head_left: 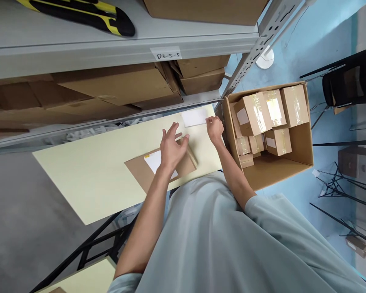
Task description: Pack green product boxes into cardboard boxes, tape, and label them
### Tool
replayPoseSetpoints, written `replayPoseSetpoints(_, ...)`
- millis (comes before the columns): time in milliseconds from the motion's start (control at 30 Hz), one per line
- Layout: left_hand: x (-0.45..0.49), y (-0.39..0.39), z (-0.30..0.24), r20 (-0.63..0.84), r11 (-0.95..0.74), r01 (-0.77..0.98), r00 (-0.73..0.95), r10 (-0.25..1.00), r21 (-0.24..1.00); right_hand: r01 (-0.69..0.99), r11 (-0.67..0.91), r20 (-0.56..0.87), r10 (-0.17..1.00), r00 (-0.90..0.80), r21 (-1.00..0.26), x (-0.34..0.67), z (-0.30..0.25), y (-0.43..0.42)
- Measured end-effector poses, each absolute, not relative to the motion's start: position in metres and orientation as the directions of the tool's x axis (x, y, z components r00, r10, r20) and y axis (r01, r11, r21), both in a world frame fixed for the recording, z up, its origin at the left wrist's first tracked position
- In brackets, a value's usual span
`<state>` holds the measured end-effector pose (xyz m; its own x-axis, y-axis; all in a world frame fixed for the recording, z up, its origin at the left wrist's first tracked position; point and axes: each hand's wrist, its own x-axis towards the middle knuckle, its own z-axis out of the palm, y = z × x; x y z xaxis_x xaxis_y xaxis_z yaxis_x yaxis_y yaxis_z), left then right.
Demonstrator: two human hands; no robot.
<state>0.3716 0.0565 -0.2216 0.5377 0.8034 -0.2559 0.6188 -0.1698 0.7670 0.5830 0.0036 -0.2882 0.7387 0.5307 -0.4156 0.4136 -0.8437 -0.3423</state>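
A flat cardboard box (137,173) lies on the pale yellow tabletop (94,167), with a white label (153,161) on its top. Over this box is my left hand (172,148), its fingers and thumb spread apart. Part of the box and label is hidden beneath that hand and forearm. Farther right, my right hand (215,128) is closed, its fingertips pinching the right edge of a white sheet of paper (194,117). The sheet is over the far right part of the tabletop.
Right of the table stands a large open carton (280,173) holding several taped boxes. A metal shelf (110,51) with cartons (118,83) runs along the far side; a yellow-black utility knife (88,16) lies on it. A black chair (349,77) stands at right.
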Motion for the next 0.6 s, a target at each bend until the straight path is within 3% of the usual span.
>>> replayPoseSetpoints(167, 0.386, 0.075, -0.216, -0.235, -0.265, 0.579, 0.646, 0.727, 0.771, 0.497, -0.78, -0.354, 0.62, 0.701, -0.382, 0.563, -0.266, 0.006)
replayPoseSetpoints(400, 0.395, 0.11, -0.237, -0.364, -0.237, 0.657, 0.64, 0.677, 0.715, 0.702, -0.516, -0.341, 0.855, 0.39, -0.491, 0.516, -0.236, 0.016)
replayPoseSetpoints(600, 0.37, 0.132, -0.258, -0.423, -0.174, 0.73, 0.554, 0.717, 0.661, 0.746, -0.47, -0.404, 0.867, 0.29, -0.473, 0.535, -0.265, 0.042)
